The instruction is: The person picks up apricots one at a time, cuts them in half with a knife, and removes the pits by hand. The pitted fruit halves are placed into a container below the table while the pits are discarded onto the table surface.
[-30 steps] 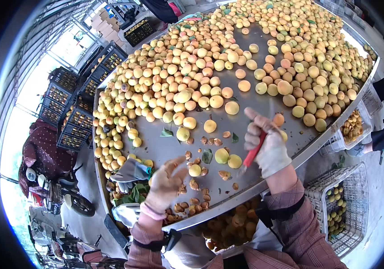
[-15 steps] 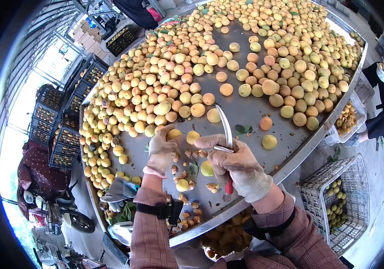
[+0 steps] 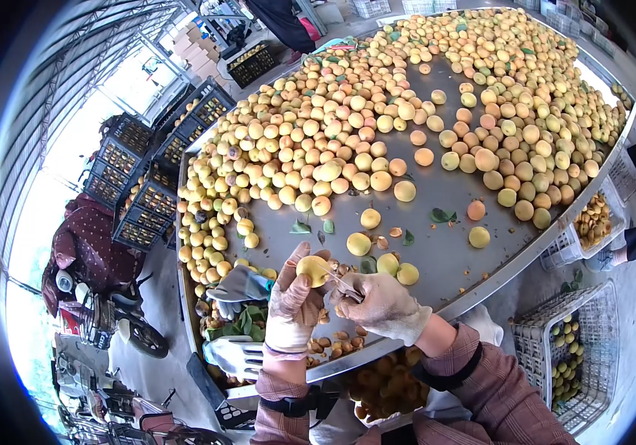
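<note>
My left hand point(image 3: 290, 315), in a stained white glove, is closed round a yellow apricot point(image 3: 312, 271), held up over the near edge of the metal table point(image 3: 448, 256). My gloved right hand point(image 3: 392, 305) grips a small curved knife point(image 3: 342, 284), its blade reaching to the apricot's right side and its handle mostly hidden in the fist. Just beyond the hands lie loose apricots point(image 3: 359, 243). Apricot pits and torn halves point(image 3: 339, 344) lie beneath the wrists by the rim. Farther back a large heap of apricots point(image 3: 348, 141) covers the table.
Grey gloves point(image 3: 240, 285) and leaves lie at the table's left corner. Below the near rim sits a container of apricot halves point(image 3: 385, 387). A plastic crate point(image 3: 600, 348) stands on the floor at right. Stacked black crates point(image 3: 121, 152) and a parked scooter point(image 3: 140, 334) are at left.
My left hand has lifted an apricot from the tabletop and turned it up. My right hand has brought the knife down from upright to the fruit. The view has shifted left.
</note>
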The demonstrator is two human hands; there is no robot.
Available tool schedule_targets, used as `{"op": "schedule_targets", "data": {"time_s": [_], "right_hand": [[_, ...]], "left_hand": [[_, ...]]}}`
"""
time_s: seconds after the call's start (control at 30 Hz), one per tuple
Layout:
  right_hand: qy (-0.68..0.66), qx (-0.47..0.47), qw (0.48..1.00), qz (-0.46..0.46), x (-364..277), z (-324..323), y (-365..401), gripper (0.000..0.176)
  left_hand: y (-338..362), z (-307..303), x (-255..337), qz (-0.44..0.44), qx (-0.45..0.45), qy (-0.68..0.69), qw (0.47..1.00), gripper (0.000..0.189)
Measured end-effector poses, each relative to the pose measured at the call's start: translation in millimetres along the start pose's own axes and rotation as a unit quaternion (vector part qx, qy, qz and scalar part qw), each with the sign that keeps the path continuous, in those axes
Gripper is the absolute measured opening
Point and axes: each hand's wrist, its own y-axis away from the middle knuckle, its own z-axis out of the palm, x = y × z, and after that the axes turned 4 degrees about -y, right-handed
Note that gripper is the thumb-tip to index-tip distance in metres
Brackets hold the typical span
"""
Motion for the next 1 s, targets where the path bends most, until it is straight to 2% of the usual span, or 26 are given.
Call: {"op": "schedule_targets", "data": {"time_s": [0.07, 0.17, 0.27, 0.5, 0.6, 0.67, 0.7, 0.77, 0.8, 0.87, 0.93, 1.0], "right_hand": [[0.07, 0.002, 0.997, 0.01, -9, 1, 3, 0.009], [0.044, 0.021, 0.998, -0.038, 5, 8, 4, 0.013], [0.059, 0.03, 0.997, -0.044, 18, 11, 1, 0.014], [0.089, 0.028, 0.995, -0.02, 11, 9, 4, 0.015], [0.095, 0.024, 0.995, -0.009, 23, 11, -1, 0.019], [-0.022, 0.009, 1.0, 0.001, 29, 15, -6, 0.024], [-0.021, 0.009, 1.0, 0.0, 28, 15, -5, 0.024], [-0.227, -0.021, 0.974, -0.008, 11, 16, -1, 0.029], [-0.226, -0.023, 0.974, -0.008, 13, 14, -3, 0.029], [0.023, 0.021, 0.998, -0.051, 21, 11, -7, 0.031], [0.031, 0.02, 0.998, -0.052, 17, 10, -6, 0.031], [0.04, 0.019, 0.998, -0.052, 12, 6, -6, 0.03]], "left_hand": [[4, -2, -2, -0.009, 0.004, -0.009, 1.0, 0.063], [8, 4, -8, -0.008, 0.043, -0.036, 0.998, 0.062], [8, 6, -13, -0.007, 0.059, -0.05, 0.997, 0.062], [9, 9, -7, -0.026, 0.071, -0.047, 0.996, 0.058], [13, 17, 4, -0.058, 0.092, -0.118, 0.987, 0.057], [16, 30, 7, -0.014, 0.074, -0.26, 0.963, 0.053], [17, 35, 8, -0.007, 0.079, -0.271, 0.959, 0.054], [18, 39, 7, 0.031, 0.078, -0.276, 0.957, 0.054], [19, 41, 6, 0.067, 0.079, -0.282, 0.954, 0.054], [21, 38, 5, 0.078, 0.097, -0.273, 0.954, 0.057], [19, 23, 7, -0.055, 0.049, -0.203, 0.976, 0.059], [21, 26, 11, -0.067, 0.06, -0.234, 0.968, 0.063]]}}
